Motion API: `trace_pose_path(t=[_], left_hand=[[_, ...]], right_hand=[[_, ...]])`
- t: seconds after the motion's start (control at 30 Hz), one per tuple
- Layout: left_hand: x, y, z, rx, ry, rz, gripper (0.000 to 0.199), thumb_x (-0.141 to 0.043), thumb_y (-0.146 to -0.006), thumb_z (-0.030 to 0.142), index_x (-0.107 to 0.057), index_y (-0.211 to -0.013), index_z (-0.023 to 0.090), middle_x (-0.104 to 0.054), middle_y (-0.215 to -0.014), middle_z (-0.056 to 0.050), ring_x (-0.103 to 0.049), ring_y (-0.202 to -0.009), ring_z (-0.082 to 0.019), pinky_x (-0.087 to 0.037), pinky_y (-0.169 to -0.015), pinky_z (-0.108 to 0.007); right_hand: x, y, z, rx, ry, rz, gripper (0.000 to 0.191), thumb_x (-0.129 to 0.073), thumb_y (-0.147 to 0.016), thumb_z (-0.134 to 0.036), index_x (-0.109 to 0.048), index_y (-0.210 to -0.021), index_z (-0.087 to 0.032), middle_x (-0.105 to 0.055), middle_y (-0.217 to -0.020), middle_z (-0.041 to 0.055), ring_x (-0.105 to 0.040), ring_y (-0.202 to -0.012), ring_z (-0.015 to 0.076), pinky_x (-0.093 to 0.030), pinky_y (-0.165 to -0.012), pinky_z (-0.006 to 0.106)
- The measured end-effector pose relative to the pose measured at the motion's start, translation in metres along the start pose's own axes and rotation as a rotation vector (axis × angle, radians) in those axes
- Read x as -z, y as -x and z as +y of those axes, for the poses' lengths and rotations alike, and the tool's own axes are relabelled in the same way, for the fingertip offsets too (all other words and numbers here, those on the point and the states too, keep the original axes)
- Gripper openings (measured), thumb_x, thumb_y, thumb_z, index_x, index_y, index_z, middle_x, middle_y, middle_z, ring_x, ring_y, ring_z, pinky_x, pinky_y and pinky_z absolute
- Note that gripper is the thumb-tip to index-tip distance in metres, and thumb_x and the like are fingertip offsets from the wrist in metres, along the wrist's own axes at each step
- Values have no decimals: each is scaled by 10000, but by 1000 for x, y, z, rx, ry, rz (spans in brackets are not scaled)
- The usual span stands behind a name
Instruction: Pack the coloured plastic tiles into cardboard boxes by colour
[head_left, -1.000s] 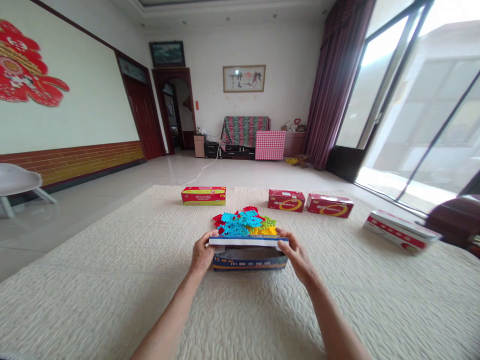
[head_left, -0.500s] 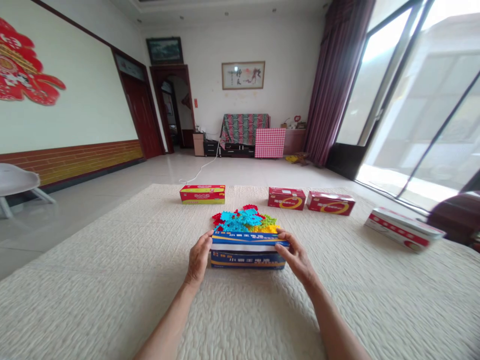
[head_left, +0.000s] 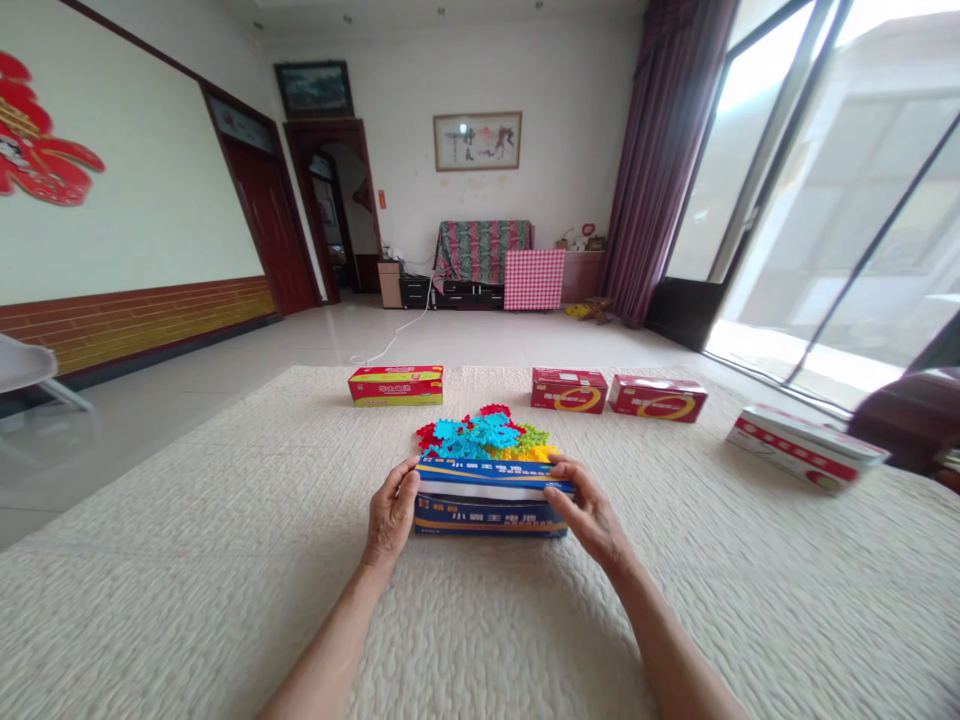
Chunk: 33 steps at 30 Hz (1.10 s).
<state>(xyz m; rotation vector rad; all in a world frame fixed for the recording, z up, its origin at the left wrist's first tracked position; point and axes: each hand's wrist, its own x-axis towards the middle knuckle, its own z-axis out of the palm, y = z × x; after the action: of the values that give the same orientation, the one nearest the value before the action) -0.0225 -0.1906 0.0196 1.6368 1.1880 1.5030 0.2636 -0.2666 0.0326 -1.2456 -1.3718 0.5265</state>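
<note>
A blue cardboard box [head_left: 487,518] with white and orange print stands on the quilted cover in front of me. Its blue flap lid [head_left: 484,474] has a white lower edge, and a narrow dark gap shows beneath it. My left hand [head_left: 391,510] grips the lid's left end, thumb in front and fingers behind. At the right end, my right hand [head_left: 591,508] pinches the lid between thumb and fingers. Right behind the box lies a pile of plastic pieces [head_left: 480,434] in blue, red, green and yellow. The inside of the box is hidden from view.
A red and yellow-green box [head_left: 396,386] sits at the far left of the quilted cover [head_left: 225,560]. Two dark red boxes [head_left: 569,391] stand at the back right, and a white and red box [head_left: 807,449] lies farther right. A white chair [head_left: 30,365] is at the left.
The camera view has shifted slightly. Both hands keep their hold on the blue lid, and the boxes and plastic pieces stay in place.
</note>
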Motion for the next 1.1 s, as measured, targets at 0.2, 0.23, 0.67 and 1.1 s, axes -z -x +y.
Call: trace_pose_path(t=[0.2, 0.23, 0.67, 1.1], left_hand=[[4, 2, -2, -118, -71, -60, 474, -484, -855, 516, -620, -1129, 153, -679, -1099, -109, -641, -990, -225, -508, -832, -287], [4, 2, -2, -125, -74, -75, 468, -486, -856, 507, -615, -1135, 154, -679, -1096, -107, -649, -966, -221, -515, -813, -284], [2, 6, 8, -192, -64, -150, 350, -487, -822, 295, -611, -1126, 173, -611, -1222, -95, -546, -1158, -235, -493, -880, -297], [-1, 3, 7, -56, 25, -193, 374, -477, -771, 237, -615, -1109, 158, -634, -1194, -95, -560, -1133, -243, -451, -939, -324]], right_hand=[[3, 0, 4, 21, -2, -5, 251, -615, -782, -426, -556, -912, -220, -513, -1276, 90, -485, -1192, 264, -418, -943, 363], [4, 0, 4, 26, -3, -8, 245, -617, -778, -420, -557, -905, -219, -508, -1279, 90, -484, -1192, 265, -417, -944, 365], [12, 1, 9, 53, 100, -83, 145, -559, -821, -351, -534, -881, -221, -447, -1363, 88, -489, -1189, 256, -399, -968, 401], [26, 3, -23, 170, 456, -301, 293, -584, -715, -224, -468, -984, -218, -376, -1407, 139, -433, -1256, 267, -388, -999, 416]])
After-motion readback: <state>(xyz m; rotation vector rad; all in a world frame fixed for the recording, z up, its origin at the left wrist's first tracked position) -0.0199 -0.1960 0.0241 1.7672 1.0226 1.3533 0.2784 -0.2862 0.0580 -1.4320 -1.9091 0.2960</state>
